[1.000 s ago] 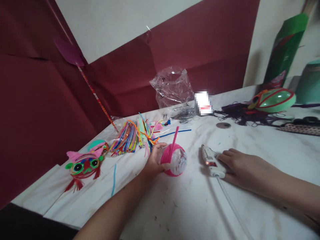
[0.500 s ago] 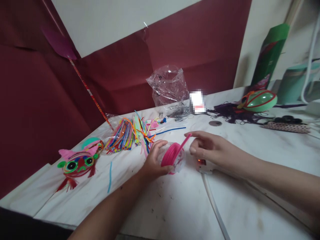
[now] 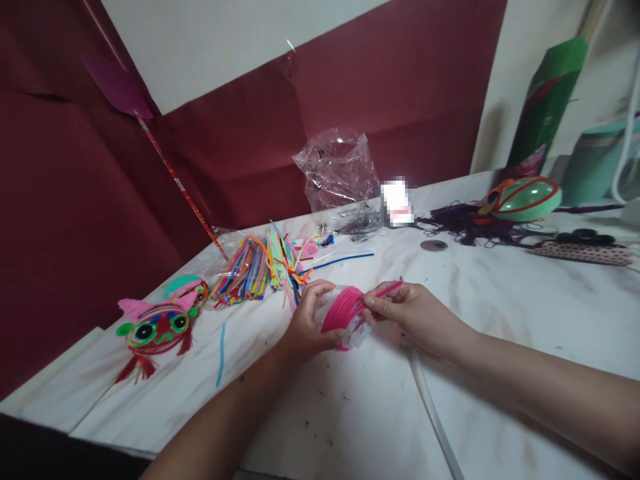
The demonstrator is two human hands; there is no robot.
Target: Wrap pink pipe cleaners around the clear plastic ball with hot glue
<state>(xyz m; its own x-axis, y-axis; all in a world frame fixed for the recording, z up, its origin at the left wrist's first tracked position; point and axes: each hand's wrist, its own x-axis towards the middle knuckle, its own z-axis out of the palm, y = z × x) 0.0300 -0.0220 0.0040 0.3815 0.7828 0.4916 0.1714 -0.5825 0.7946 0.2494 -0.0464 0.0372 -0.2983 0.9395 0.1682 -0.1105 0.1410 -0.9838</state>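
Noted at upper left: purple-headed swatter (image 3: 177, 180), aslant in front of maroon sheeting (image 3: 75, 220). Below, on the pale marbled surface (image 3: 370, 420): decorated mask (image 3: 159, 327) with pink ears, ringed eyes and red tassels. To its right: light blue strip (image 3: 221, 353), lying loose. Next: multicoloured strips (image 3: 253, 267), bundled, partly under clear wrapping. Found near centre: left hand (image 3: 311, 323), fingers clamped around a clear ball (image 3: 359, 331) wound with bright pink strip (image 3: 345, 308). Unable to tell whether in contact with the surface. Well behind: crumpled clear plastic bag (image 3: 343, 173). Just right of the ball: right hand (image 3: 417, 310), fingers together, pinching the pink strip close to the windings, with free end projecting past the fingertips. Running from beneath the right hand toward the lower edge: white cord (image 3: 434, 413). Further right: grey disc (image 3: 433, 246), tangled purple threads (image 3: 463, 223), pale green ball (image 3: 531, 199) with red bands, dotted case (image 3: 583, 254). Behind these: tall green box (image 3: 550, 100), tilted, and teal container (image 3: 590, 167).
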